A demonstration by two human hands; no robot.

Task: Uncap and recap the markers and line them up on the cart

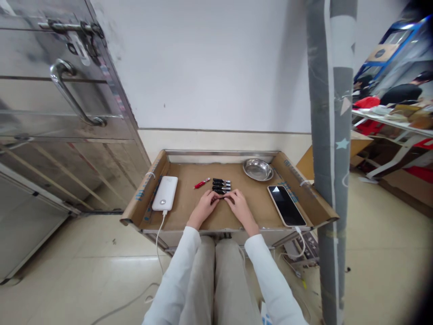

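My left hand [204,206] and right hand [241,206] meet at their fingertips, each pinching one end of a black tube [221,192] that lies low over the middle of the cardboard tray [260,201]. Just beyond it lies a row of similar black tubes [221,184], three as far as I can count, packed side by side. One red pen [202,183] lies to their left, apart. There is bare cardboard on both sides of my hands. One white power bank [164,193] sits near the raised left flap and one phone [287,205] near the right flap, each with a cable plugged in. One metal dish [258,169] sits at the far right corner. A grey post [329,135] stands close against the tray's right edge.
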